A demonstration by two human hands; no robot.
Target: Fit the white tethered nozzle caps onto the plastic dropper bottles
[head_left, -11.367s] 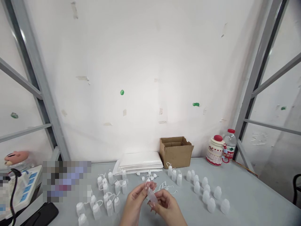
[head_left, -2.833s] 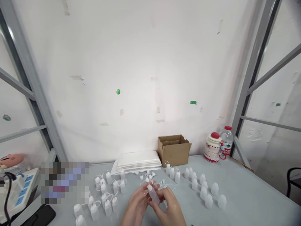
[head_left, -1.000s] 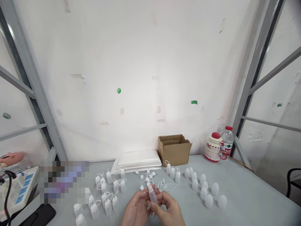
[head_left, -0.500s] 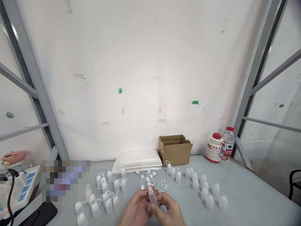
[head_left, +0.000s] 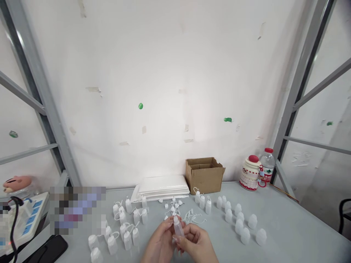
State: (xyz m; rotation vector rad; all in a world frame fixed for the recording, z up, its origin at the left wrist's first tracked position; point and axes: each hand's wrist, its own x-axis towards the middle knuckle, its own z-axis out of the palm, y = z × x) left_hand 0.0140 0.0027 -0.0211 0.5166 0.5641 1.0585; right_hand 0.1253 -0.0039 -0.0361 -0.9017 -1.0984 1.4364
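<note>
Between my two hands is a small translucent plastic squeeze bottle (head_left: 178, 228), tilted, with a white tip at its upper end. My left hand (head_left: 161, 239) curls around it from the left, fingers near the neck. From the right, my right hand (head_left: 196, 241) pinches its body between thumb and fingers. Just beyond my hands lie loose small white caps (head_left: 173, 209) and a tangle of white strap loops (head_left: 193, 216). On the left stand several bottles with strapped caps (head_left: 127, 240). Several bottles without straps (head_left: 239, 226) stand on the right.
An open cardboard box (head_left: 205, 179) and a stack of white sheets (head_left: 163, 187) sit against the wall. A cream-and-red jar (head_left: 249, 174) and a water bottle (head_left: 266, 166) stand back right. A black phone (head_left: 48, 249) and a white power strip (head_left: 34, 215) lie at left.
The view has shifted very slightly. My hands keep hold of the bottle in nearly the same place, with only a small movement of the right-hand fingers.
</note>
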